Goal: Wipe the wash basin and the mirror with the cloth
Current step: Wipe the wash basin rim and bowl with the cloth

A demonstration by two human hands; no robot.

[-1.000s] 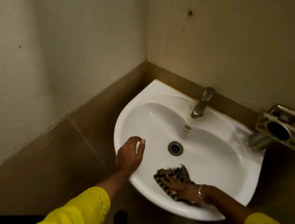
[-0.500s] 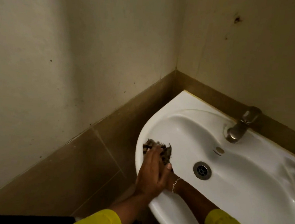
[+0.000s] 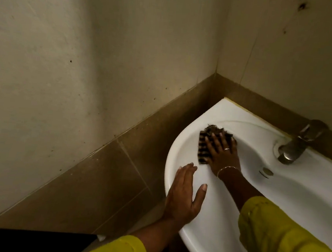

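Head view
Cloth: I see one striped cloth (image 3: 206,144) at frame centre-right, on the basin's (image 3: 315,201) upper-left inner wall.
Right hand: my right hand (image 3: 222,153) lies flat on the cloth, fingers spread, pressing, not clenched; the cloth sticks out left and above the fingertips.
Left hand: my left hand (image 3: 185,196) lies open, palm down on the basin's left rim, below the cloth and clear of it.
Hidden: basin cut off at right and bottom; one tap (image 3: 298,145) blurred at right edge.
Count: two hands, two yellow sleeves.
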